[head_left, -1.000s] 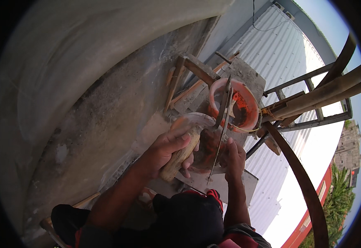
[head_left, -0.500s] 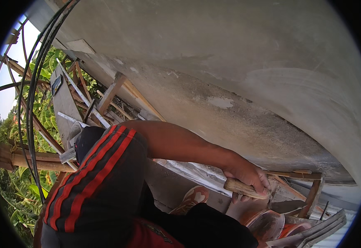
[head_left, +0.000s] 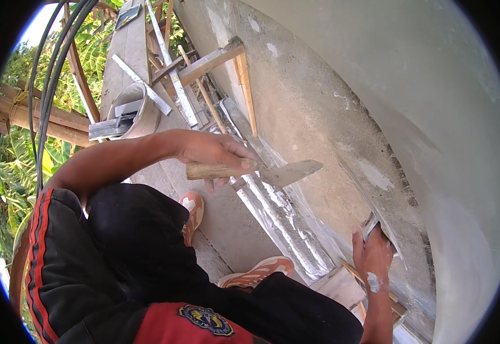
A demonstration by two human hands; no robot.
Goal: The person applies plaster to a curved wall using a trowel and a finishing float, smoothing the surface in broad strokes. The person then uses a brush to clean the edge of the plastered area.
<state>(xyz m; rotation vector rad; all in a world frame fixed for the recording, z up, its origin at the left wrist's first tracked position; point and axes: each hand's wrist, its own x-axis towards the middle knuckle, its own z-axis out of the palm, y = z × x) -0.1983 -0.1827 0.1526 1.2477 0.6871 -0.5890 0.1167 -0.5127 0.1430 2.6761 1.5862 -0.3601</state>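
Wall [head_left: 344,123] is the big item: upper part is a smooth grey coat [head_left: 465,155], lower band rough and bare-looking, so I'd call the top mostly done and the band below its curved edge left to do. Can't judge from here whether the smooth part is final finish or just a first pass. Plank walkway [head_left: 167,180] runs alongside; white-smeared strip [head_left: 287,229] lies along the wall foot, reads as spill, cleanup outstanding. Bucket [head_left: 146,119] sits on the planks up-left, another flat tool [head_left: 114,127] resting across it, not in use. Flat float [head_left: 370,225] is at the rough band, lower right, nearly edge-on; looks against the wall, full-face contact can't be confirmed. Right hand [head_left: 374,255] has its grip closed on the float, handle hidden. Trowel [head_left: 293,173] is clear of the wall, over the walkway side, blade toward the wall, no obvious load on it. Left hand [head_left: 222,156] has its grip wrapped round the wooden handle. Small pale patches [head_left: 376,175] dot the rough band; coverage there looks incomplete.
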